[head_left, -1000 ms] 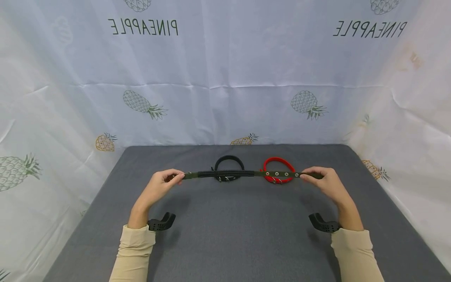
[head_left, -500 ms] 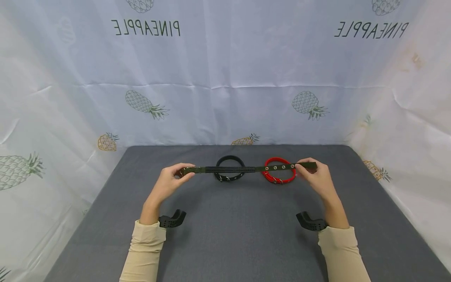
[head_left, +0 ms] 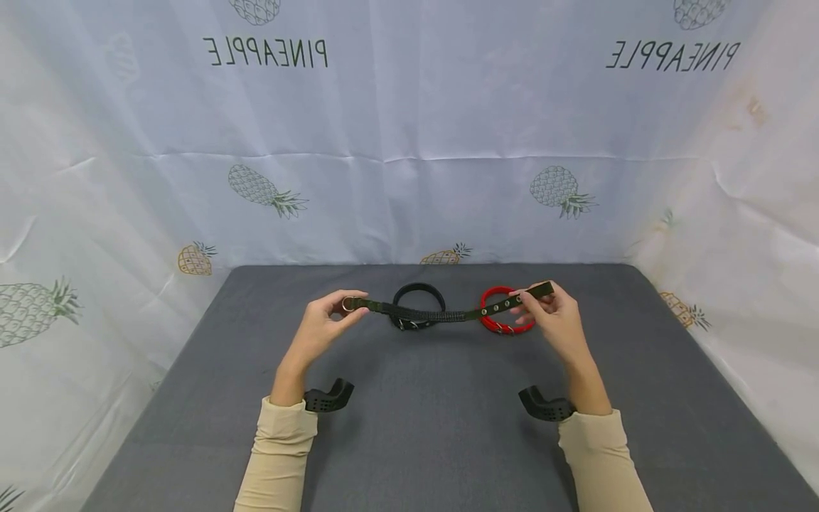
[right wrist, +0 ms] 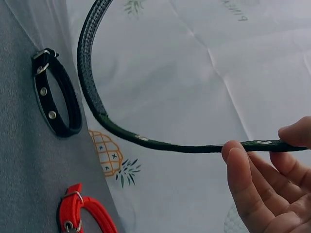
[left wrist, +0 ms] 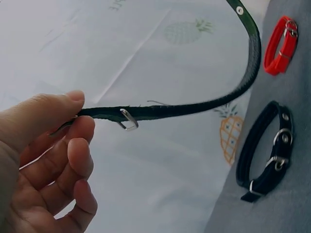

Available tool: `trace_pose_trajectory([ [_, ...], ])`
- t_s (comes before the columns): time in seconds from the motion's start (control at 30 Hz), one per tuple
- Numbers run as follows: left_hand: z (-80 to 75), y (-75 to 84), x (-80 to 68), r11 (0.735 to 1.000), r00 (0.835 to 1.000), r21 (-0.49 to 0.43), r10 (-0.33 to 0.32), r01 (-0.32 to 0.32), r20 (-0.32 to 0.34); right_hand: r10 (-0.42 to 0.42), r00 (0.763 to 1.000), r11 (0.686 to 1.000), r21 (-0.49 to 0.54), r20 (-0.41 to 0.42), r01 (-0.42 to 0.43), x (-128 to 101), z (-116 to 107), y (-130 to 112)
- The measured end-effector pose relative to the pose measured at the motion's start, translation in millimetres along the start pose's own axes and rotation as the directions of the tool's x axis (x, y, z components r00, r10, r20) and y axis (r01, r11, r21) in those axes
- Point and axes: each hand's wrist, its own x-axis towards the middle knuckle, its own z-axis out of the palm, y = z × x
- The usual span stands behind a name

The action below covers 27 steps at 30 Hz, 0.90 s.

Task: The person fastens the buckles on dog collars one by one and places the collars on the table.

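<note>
**Green collar held by both ends, sagging in the middle**

The dark green collar [head_left: 441, 309] is up in the air above the grey table [head_left: 422, 441], one end in each hand. The left hand [head_left: 320, 328] pinches the buckle end between thumb and forefinger, with the little metal ring [left wrist: 128, 120] poking out just past the fingertips. The right hand [head_left: 555, 321] pinches the holed tip the same way, thumb on top and the other fingers [right wrist: 243, 179] loosely curled underneath. With the hands fairly close together, the strap droops into a curve between them, so my guess is that's the point: there's slack to bend it round.

Right behind and below the sag sit two more collars on the table, both already buckled into loops: a black collar [head_left: 418, 304] and a red collar [head_left: 505, 310] beside it, not touching. The drooping strap hangs in front of both, near them, so they're the only things it could bump into. A pineapple-print sheet [head_left: 409, 142] hangs behind the table.
</note>
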Motion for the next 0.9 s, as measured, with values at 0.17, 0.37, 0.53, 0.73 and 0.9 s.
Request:
trace_pose_trajectory([
  [0.17,6.0,5.1,0.0,1.0,1.0,-0.02,0.006,-0.006,0.008,-0.011,1.0,1.0,-0.026,0.02,0.012,0.0,9.2,-0.4],
  [0.37,15.7,7.8,1.6,0.997,0.998,-0.042,0.059,-0.058,0.011,0.02,0.998,0.995,-0.099,0.063,-0.013,-0.4,21.0,-3.0],
  [0.53,24.5,8.1,2.7,0.991,0.993,-0.071,0.117,-0.117,-0.009,0.052,0.99,0.997,-0.064,0.13,-0.044,-1.6,31.0,-5.4],
  [0.73,32.6,12.1,2.4,0.984,0.991,-0.119,0.135,-0.135,-0.009,0.063,0.982,0.998,-0.02,0.18,-0.061,-4.2,42.6,-7.0],
  [0.9,38.4,16.2,3.2,0.979,0.992,-0.168,0.124,-0.119,0.021,0.083,0.976,0.996,-0.058,0.201,-0.073,-6.0,50.4,-11.1],
])
